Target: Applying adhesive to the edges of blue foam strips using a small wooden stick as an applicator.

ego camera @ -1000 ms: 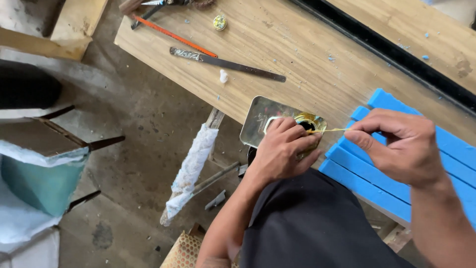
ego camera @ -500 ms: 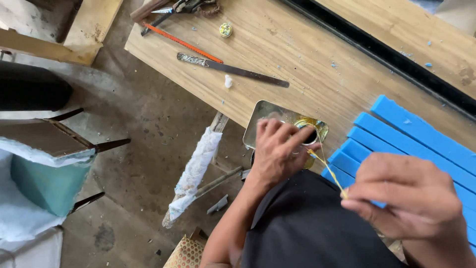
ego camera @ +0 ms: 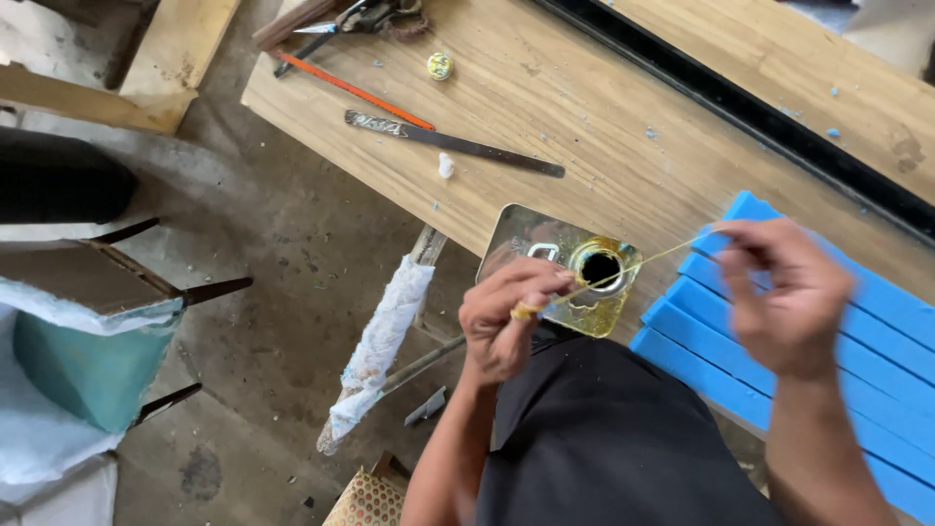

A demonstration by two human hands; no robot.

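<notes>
- The thin stick (ego camera: 638, 266), coated in yellow glue, spans between my two hands, directly over the open mouth of the glue tin (ego camera: 565, 268).
- The tin lies at the near edge of the wooden bench (ego camera: 584, 127), just beside the stack of blue foam strips (ego camera: 877, 321).
- My left hand (ego camera: 506, 317) pinches the lower, glue-laden end of the stick between closed fingertips (ego camera: 531, 310); the remaining fingers curl inward.
- My right hand (ego camera: 784, 292) is blurred. Its fingers appear closed on the upper end of the stick, above the foam.
- To do this step well, I judge that I should keep the stick over the tin mouth so drips fall back in, and draw it slowly.
- A long metal blade (ego camera: 453, 144) and an orange pencil (ego camera: 355, 93) lie farther back on the bench, well apart from my hands.
</notes>
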